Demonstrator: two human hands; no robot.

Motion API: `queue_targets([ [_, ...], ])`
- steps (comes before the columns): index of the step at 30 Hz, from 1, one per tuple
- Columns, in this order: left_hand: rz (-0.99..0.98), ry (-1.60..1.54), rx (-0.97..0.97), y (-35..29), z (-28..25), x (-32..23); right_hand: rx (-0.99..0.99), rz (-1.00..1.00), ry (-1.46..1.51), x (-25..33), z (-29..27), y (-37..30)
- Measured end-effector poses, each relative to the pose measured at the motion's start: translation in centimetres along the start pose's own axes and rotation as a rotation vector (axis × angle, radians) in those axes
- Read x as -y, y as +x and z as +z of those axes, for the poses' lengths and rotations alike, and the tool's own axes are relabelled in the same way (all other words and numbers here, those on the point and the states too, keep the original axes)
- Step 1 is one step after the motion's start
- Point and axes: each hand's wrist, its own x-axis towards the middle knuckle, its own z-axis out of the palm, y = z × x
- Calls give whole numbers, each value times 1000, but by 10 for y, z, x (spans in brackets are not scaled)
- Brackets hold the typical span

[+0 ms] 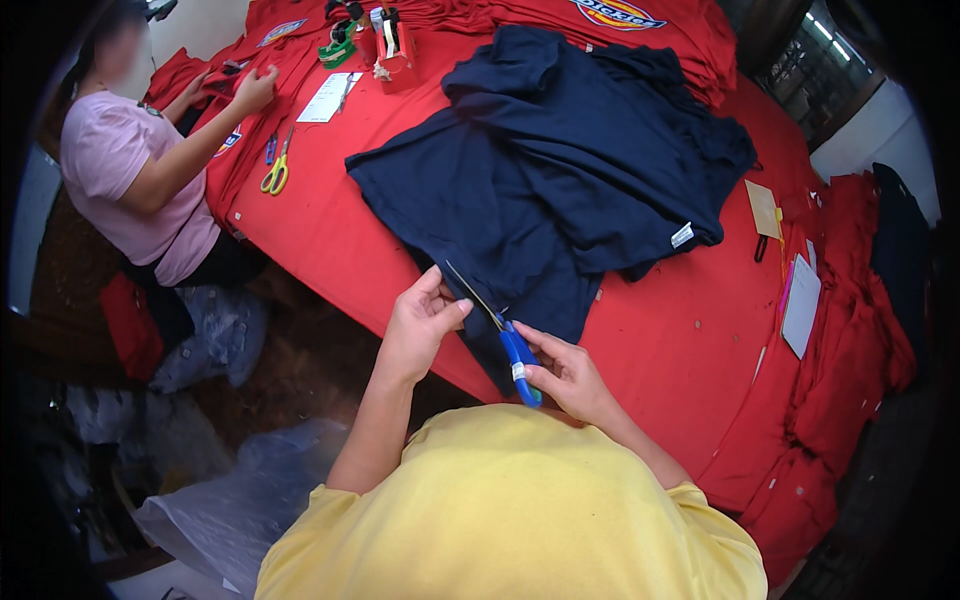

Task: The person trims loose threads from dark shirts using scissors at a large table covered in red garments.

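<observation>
While the left hand (pixel 420 320) pinches the hem of the navy shirt (pixel 550 180) at the near edge of the red table (pixel 660 340), the right hand (pixel 565 375) is closed around blue snips (pixel 510 345), thin blades touching that hem. Keeping the soft, rumpled cloth taut should help a clean clip.

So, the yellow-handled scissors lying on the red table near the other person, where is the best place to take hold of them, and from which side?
Grip the yellow-handled scissors by the handle loops, coming from above on the table edge side. They lie flat, loops toward that edge, with the closed blades pointing away toward the stacked red garments, so probably the loops are the safe, easy part for fingers.
</observation>
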Motion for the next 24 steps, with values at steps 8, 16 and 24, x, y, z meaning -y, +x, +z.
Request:
queue_targets([
  [8, -3, -12, 59, 5, -1, -3, 28, 298, 253, 3, -8, 9],
  [16, 20, -1, 38, 15, -11, -4, -13, -2, 142, 3, 6, 22],
  [24, 9, -222, -21, 34, -14, -11, 38, 213, 271, -5, -5, 29],
])
